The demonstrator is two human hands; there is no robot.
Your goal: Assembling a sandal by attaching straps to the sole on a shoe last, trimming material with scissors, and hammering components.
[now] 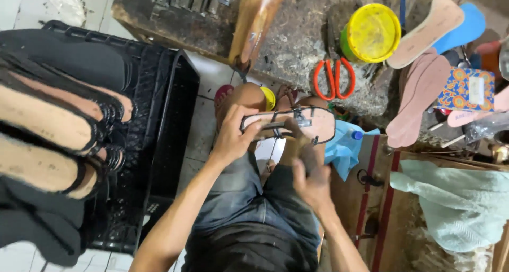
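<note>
A flat sandal [313, 122] with a tan insole, black edging and thin black straps lies across my knees. My left hand [233, 134] grips its heel end from the left. My right hand [310, 179] is below the sandal, fingers reaching up to the straps near its middle; whether it pinches a strap is hard to tell. I sit in denim shorts with my feet on a tiled floor.
A black crate [159, 145] with stacked black-strapped sandals [53, 123] stands at my left. On the worn bench ahead are orange-handled scissors [334, 78], a yellow-lidded tub [371, 32], pink and blue insoles [424, 86] and a patterned box [466, 89]. A green cloth [456, 203] lies at right.
</note>
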